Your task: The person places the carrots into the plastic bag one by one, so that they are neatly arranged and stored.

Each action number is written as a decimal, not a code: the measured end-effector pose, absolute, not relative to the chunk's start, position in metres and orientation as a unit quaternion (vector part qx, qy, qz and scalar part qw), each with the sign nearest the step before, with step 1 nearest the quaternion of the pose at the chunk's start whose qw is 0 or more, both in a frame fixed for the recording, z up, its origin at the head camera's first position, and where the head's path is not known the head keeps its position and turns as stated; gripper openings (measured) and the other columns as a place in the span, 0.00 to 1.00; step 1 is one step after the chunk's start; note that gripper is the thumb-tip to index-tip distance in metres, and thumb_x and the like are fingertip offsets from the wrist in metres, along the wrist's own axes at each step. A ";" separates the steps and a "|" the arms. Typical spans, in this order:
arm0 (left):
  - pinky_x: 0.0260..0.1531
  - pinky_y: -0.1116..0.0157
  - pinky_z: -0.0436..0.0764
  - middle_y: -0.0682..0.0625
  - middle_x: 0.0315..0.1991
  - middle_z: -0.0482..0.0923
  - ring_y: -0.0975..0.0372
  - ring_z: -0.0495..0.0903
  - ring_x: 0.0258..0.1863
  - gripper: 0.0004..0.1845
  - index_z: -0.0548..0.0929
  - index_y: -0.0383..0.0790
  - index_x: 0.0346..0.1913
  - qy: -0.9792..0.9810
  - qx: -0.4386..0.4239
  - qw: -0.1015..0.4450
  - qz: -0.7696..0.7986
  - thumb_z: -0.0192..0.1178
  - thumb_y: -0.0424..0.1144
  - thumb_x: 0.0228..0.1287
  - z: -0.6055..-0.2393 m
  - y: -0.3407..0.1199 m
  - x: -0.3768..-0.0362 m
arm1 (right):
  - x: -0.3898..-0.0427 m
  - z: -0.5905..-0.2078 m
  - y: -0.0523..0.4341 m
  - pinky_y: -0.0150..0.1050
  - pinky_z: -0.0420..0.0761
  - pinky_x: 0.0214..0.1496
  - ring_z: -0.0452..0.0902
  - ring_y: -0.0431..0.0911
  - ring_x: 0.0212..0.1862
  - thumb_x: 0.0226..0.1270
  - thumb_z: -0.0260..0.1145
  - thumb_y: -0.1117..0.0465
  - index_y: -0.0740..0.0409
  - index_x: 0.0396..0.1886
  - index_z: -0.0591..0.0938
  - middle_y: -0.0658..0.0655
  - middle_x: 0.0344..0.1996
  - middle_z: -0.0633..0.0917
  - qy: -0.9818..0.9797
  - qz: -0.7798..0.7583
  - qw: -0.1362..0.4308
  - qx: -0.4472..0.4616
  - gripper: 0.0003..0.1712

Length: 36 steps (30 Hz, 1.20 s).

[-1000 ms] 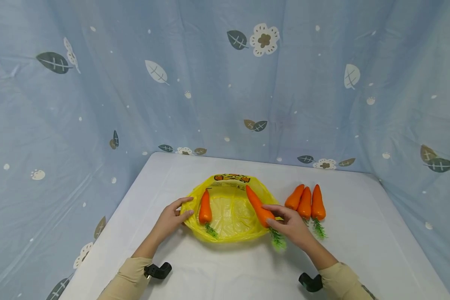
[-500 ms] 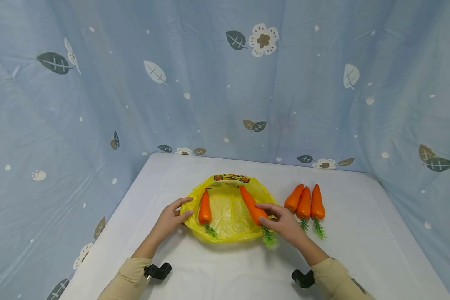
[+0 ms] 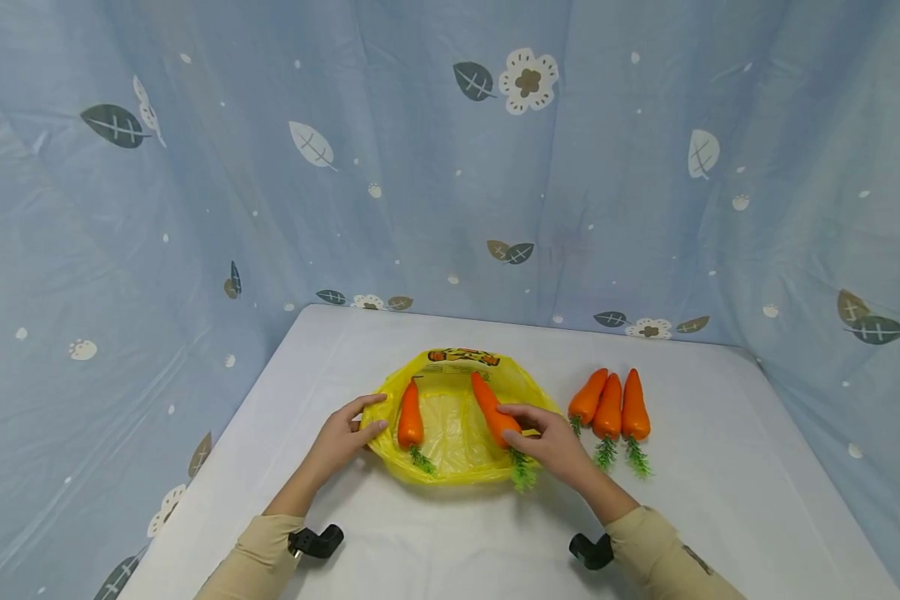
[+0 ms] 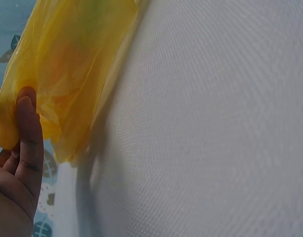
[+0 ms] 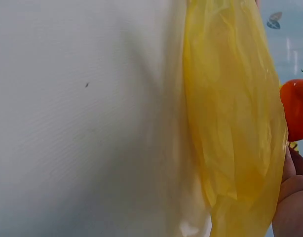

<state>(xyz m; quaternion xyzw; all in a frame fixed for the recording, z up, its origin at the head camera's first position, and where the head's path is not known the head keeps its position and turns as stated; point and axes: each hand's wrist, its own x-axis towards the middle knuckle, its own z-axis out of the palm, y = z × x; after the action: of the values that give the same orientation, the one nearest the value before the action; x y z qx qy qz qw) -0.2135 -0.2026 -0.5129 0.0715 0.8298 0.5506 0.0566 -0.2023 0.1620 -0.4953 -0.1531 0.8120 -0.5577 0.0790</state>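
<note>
Our right hand [image 3: 551, 442] now sits further left than a second ago, carrying the carrot in its grip [image 3: 492, 409] with it. That carrot, earlier lying over the right rim of the yellow bag [image 3: 457, 433], now lies further inside the bag, its tip nearer the printed label at the back. Its green top [image 3: 522, 472] has shifted left along the bag's near edge. The gap to the three carrots on the table [image 3: 610, 406] has widened.

Setting: staged recording booth, not a lived-in room.
Blue leaf-and-flower curtain [image 3: 450, 167] encloses a white cloth-covered surface [image 3: 720, 500] on three sides; no furniture visible.
</note>
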 end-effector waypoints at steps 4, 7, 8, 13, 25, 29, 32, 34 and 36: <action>0.32 0.56 0.87 0.35 0.69 0.70 0.58 0.85 0.32 0.28 0.73 0.37 0.71 0.822 0.077 0.061 0.561 0.65 0.37 0.71 -0.520 -0.206 -0.217 | -0.206 -0.497 0.157 0.33 0.82 0.41 0.78 0.50 0.48 0.72 0.69 0.59 0.58 0.64 0.82 0.60 0.57 0.83 0.819 -0.546 0.077 -0.158 0.23; 0.31 0.58 0.87 0.35 0.69 0.70 0.58 0.85 0.32 0.28 0.74 0.38 0.71 0.819 0.079 0.064 0.565 0.66 0.38 0.71 -0.521 -0.207 -0.218 | -0.209 -0.500 0.154 0.34 0.82 0.42 0.78 0.51 0.49 0.72 0.69 0.60 0.58 0.64 0.81 0.60 0.59 0.83 0.821 -0.544 0.077 -0.157 0.23; 0.31 0.58 0.87 0.35 0.69 0.70 0.58 0.85 0.33 0.28 0.74 0.38 0.71 0.818 0.080 0.065 0.566 0.66 0.38 0.71 -0.521 -0.208 -0.218 | -0.210 -0.502 0.153 0.34 0.82 0.43 0.78 0.51 0.50 0.72 0.69 0.59 0.58 0.64 0.82 0.59 0.59 0.83 0.821 -0.544 0.080 -0.154 0.23; 0.32 0.59 0.87 0.37 0.69 0.71 0.59 0.85 0.33 0.28 0.74 0.41 0.70 0.816 0.072 0.072 0.568 0.66 0.38 0.70 -0.522 -0.208 -0.218 | -0.214 -0.502 0.146 0.33 0.82 0.46 0.78 0.48 0.50 0.71 0.70 0.55 0.55 0.63 0.83 0.56 0.55 0.84 0.826 -0.538 0.086 -0.145 0.23; 0.32 0.60 0.87 0.37 0.70 0.70 0.58 0.85 0.33 0.28 0.74 0.41 0.71 0.818 0.071 0.070 0.567 0.66 0.40 0.70 -0.523 -0.209 -0.219 | -0.219 -0.495 0.132 0.36 0.81 0.46 0.78 0.49 0.50 0.70 0.71 0.53 0.50 0.61 0.84 0.53 0.51 0.85 0.815 -0.553 0.097 -0.143 0.22; 0.31 0.61 0.87 0.38 0.69 0.70 0.57 0.85 0.33 0.28 0.75 0.42 0.70 0.817 0.070 0.071 0.568 0.66 0.40 0.70 -0.523 -0.208 -0.218 | -0.222 -0.498 0.129 0.36 0.81 0.46 0.78 0.48 0.49 0.70 0.71 0.53 0.50 0.62 0.84 0.53 0.51 0.85 0.818 -0.550 0.093 -0.142 0.22; 0.31 0.60 0.87 0.37 0.70 0.70 0.58 0.85 0.33 0.28 0.75 0.41 0.70 0.817 0.071 0.071 0.568 0.67 0.39 0.70 -0.523 -0.208 -0.219 | -0.225 -0.501 0.126 0.36 0.81 0.46 0.78 0.48 0.49 0.70 0.71 0.53 0.50 0.62 0.84 0.53 0.51 0.85 0.820 -0.548 0.090 -0.140 0.22; 0.31 0.60 0.87 0.37 0.70 0.70 0.58 0.85 0.33 0.28 0.74 0.41 0.71 0.817 0.072 0.071 0.568 0.66 0.39 0.70 -0.523 -0.208 -0.219 | -0.227 -0.503 0.124 0.35 0.81 0.47 0.78 0.49 0.50 0.70 0.71 0.53 0.52 0.62 0.84 0.54 0.51 0.85 0.820 -0.548 0.087 -0.141 0.22; 0.31 0.61 0.87 0.37 0.69 0.70 0.58 0.85 0.33 0.28 0.74 0.41 0.70 0.817 0.071 0.070 0.568 0.67 0.40 0.70 -0.523 -0.208 -0.219 | -0.228 -0.505 0.122 0.36 0.81 0.47 0.78 0.48 0.50 0.70 0.71 0.53 0.52 0.62 0.84 0.54 0.52 0.85 0.819 -0.550 0.085 -0.141 0.22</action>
<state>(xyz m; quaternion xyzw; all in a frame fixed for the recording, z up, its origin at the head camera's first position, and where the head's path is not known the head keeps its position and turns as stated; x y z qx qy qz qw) -0.2193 -0.2079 -0.5229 0.0713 0.8167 0.5683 0.0701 -0.2282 0.1216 -0.5051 -0.1413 0.8190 -0.5495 0.0851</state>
